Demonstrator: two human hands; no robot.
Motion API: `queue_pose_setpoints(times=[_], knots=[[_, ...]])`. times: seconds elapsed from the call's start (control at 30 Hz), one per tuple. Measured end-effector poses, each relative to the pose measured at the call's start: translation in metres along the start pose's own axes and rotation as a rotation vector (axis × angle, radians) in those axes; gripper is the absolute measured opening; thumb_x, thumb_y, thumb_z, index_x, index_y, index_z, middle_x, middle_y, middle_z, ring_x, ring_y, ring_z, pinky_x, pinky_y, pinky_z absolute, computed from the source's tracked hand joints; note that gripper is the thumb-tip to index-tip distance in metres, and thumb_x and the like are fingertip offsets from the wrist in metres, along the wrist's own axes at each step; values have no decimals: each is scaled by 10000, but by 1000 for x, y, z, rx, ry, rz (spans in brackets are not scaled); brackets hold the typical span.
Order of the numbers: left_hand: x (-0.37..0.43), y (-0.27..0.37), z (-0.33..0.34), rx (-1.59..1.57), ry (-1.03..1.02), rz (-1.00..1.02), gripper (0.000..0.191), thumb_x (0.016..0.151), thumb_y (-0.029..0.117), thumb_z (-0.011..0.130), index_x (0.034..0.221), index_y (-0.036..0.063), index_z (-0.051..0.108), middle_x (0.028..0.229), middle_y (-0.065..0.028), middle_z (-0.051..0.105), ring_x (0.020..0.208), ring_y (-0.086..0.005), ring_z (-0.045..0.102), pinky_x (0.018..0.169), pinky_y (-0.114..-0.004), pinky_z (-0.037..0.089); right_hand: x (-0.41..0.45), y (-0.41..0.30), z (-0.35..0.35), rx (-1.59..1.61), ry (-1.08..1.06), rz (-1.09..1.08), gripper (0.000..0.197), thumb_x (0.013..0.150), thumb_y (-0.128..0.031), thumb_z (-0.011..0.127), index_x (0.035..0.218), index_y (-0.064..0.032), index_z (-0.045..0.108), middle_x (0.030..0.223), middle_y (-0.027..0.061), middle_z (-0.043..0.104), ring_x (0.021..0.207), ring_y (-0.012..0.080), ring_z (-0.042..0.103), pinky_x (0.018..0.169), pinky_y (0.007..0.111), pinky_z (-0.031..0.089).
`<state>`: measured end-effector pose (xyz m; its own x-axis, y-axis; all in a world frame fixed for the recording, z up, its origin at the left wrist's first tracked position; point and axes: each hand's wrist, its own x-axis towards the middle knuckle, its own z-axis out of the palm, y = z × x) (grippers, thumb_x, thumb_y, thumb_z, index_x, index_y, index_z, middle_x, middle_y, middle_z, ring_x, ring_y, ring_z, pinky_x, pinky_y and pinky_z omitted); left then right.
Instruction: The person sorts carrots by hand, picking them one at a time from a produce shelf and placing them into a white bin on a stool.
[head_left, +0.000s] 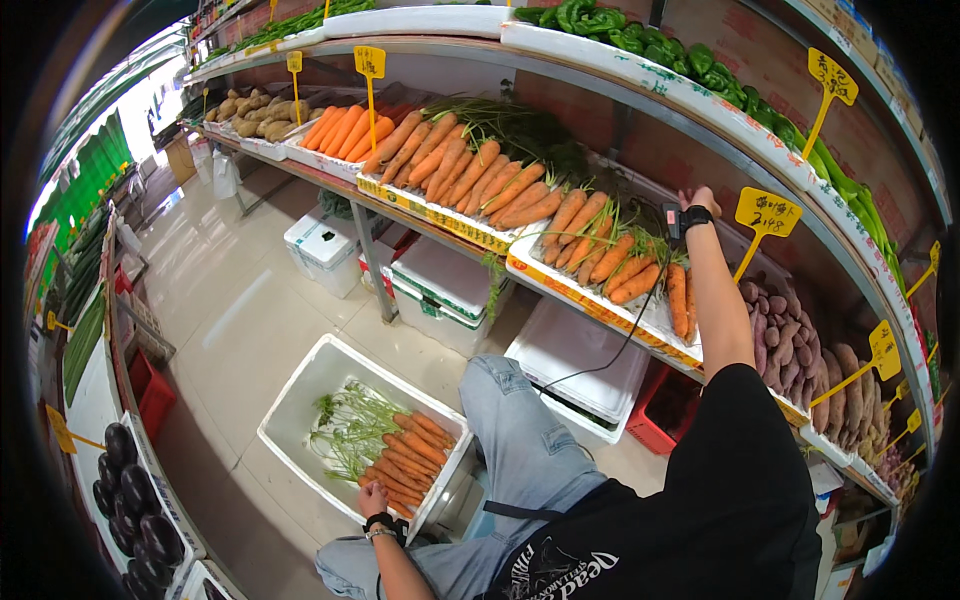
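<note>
My left hand (373, 499) is at the near corner of a white foam box (292, 435) on the floor, its fingers curled against the carrots (409, 457) inside. Whether it grips one is hard to see. Those carrots lie side by side, their leafy green tops (352, 427) pointing to the left. At the shelf, my right hand (701, 201) is raised behind a white foam tray (600, 281) of leafy carrots (585, 232), with nothing visible in it. Two carrots (677, 300) lie at the tray's right end, beside my forearm. Both wrists wear black straps.
More carrots (480, 176), smooth orange carrots (345, 131), potatoes (255, 112) and purple sweet potatoes (784, 330) line the shelf. Yellow price tags (769, 210) stick up. Lidded foam boxes (577, 360) and a red crate (660, 412) sit underneath. Eggplants (139, 502) lie left. A black cable (630, 337) hangs down.
</note>
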<state>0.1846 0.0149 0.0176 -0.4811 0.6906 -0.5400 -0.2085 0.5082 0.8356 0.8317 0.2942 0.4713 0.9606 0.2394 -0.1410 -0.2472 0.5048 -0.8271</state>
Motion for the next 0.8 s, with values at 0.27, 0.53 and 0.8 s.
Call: queue_pose_setpoints(times=[0.27, 0.53, 0.8], knots=[[5, -1, 0, 44, -17, 1, 120, 838, 138, 515, 893, 33, 535, 740, -36, 578, 541, -94, 526, 408, -193, 398, 51, 7, -29, -294, 37, -86, 350, 765, -200, 534, 974, 81, 552, 1111, 226, 504, 869, 314, 570, 647, 385, 508], [4, -3, 5, 107, -24, 21, 113, 832, 138, 520, 887, 41, 534, 734, -35, 582, 560, -94, 547, 426, -195, 412, -26, 18, -31, -1476, -224, -1042, 627, 694, -431, 604, 1188, -67, 473, 1109, 234, 520, 1028, 409, 469, 891, 457, 356], [-7, 9, 12, 155, -22, -10, 145, 841, 171, 516, 915, 48, 530, 819, -52, 604, 624, -110, 568, 486, -223, 437, -80, 58, -7, -1329, -1645, -1249, 206, 674, -247, 675, 801, -93, 623, 837, 73, 520, 924, 271, 464, 803, 378, 381]])
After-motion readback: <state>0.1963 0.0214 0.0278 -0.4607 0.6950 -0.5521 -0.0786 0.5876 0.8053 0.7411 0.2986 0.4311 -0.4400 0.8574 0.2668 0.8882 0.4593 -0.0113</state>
